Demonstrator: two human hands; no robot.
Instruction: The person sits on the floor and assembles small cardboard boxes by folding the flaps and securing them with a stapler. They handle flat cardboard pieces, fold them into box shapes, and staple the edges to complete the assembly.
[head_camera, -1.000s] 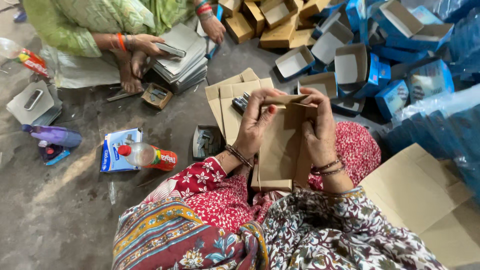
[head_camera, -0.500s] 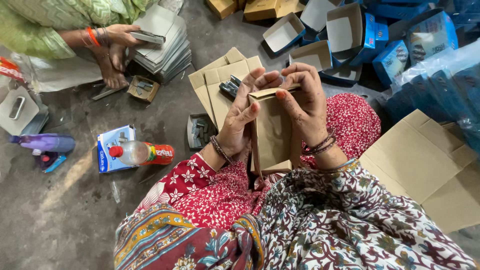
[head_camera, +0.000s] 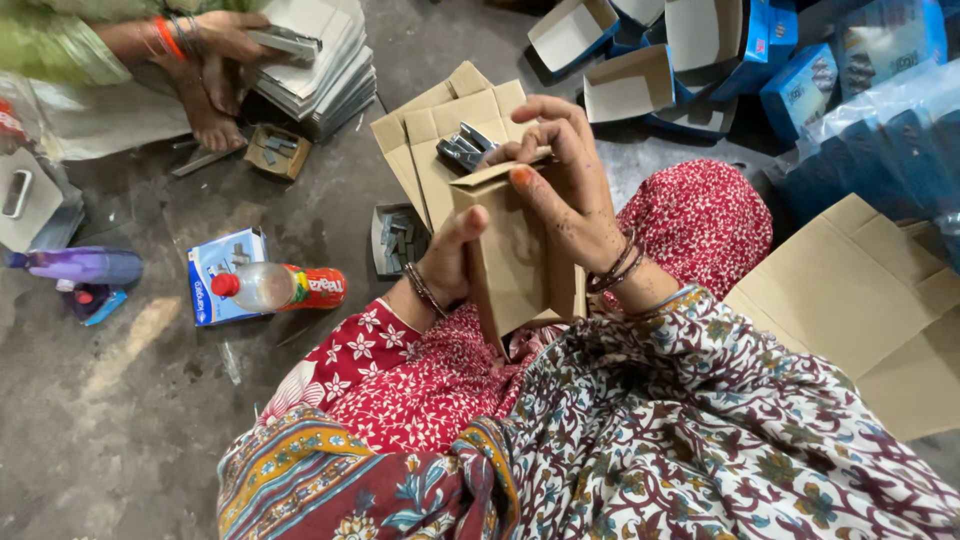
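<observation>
I hold a flat brown cardboard box (head_camera: 512, 262) upright over my lap, which is covered in red flowered cloth. My left hand (head_camera: 450, 255) grips its left side, thumb on the front panel. My right hand (head_camera: 560, 185) wraps over its top right edge, fingers pressing on the top flap. Just beyond the box, a stack of flat brown cardboard blanks (head_camera: 440, 135) lies on the floor with a few small grey metal pieces (head_camera: 462, 148) on it.
Another person sits at the top left, their hand (head_camera: 215, 35) on a pile of grey flat sheets (head_camera: 320, 70). A plastic bottle (head_camera: 275, 287), a blue carton (head_camera: 215, 265) and a purple spray bottle (head_camera: 80, 268) lie to my left. Open blue-and-white boxes (head_camera: 700, 60) crowd the top right. A big cardboard sheet (head_camera: 860, 300) lies at right.
The view has moved closer to the box. My right hand has shifted over the box top and presses the flap; my left hand slid lower along its side.
</observation>
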